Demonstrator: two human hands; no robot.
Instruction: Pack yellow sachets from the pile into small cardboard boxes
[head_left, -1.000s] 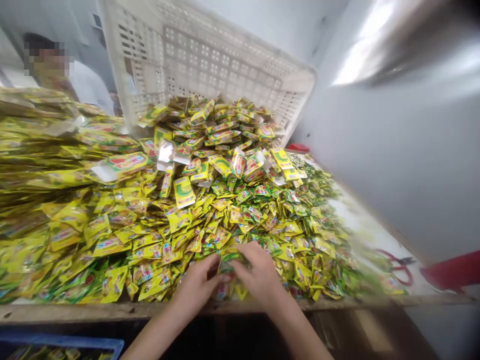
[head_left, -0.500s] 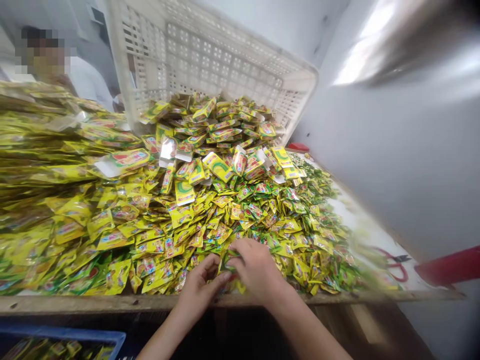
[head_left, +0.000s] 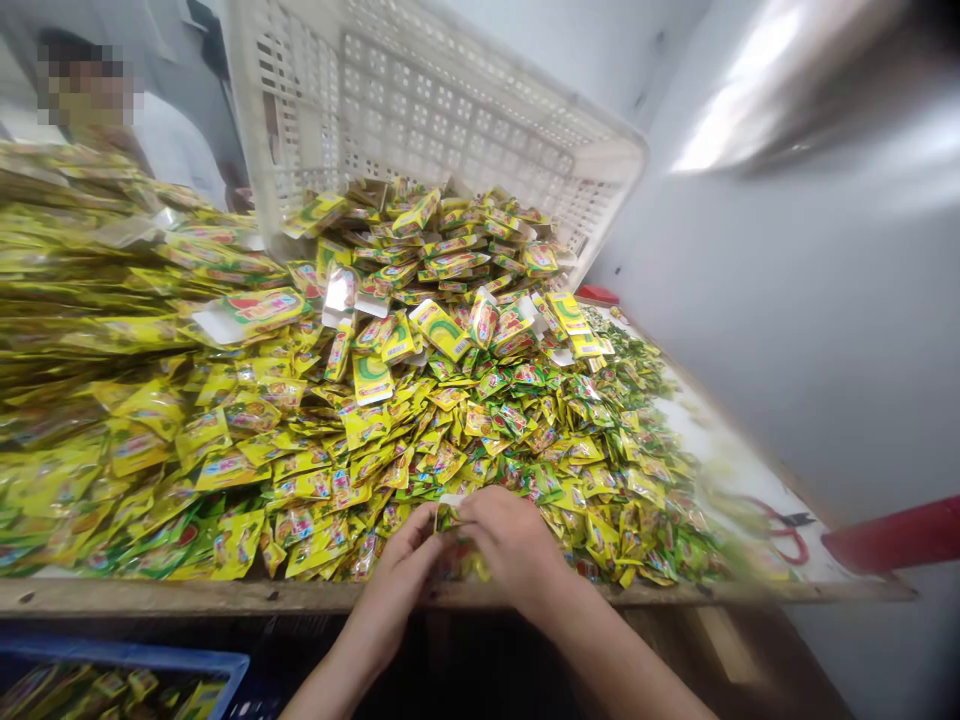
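Between my two hands, low over the table's front edge, is a small yellow-green carton (head_left: 447,518) with what looks like a white flap at its top. My left hand (head_left: 401,565) pinches its left side with thumb and fingers. My right hand (head_left: 514,545) closes over the other side, and its fingers hide much of the carton. Whether a packet is also in the fingers, I cannot tell. Just beyond my hands spreads a heap of small yellow and green packets (head_left: 360,430). Small open cartons (head_left: 442,330) lie on top of it further back.
Behind the heap a white plastic basket (head_left: 450,110) lies tipped on its side, spilling cartons. Red-handled scissors (head_left: 787,535) rest at the right, near a red cylindrical object (head_left: 892,535). A blue crate (head_left: 236,670) sits below at left. Another person (head_left: 176,145) is at the back left.
My hands have closed in around the small carton, and a white flap now shows above the fingers. The left fingers are drawn closer to the right hand.
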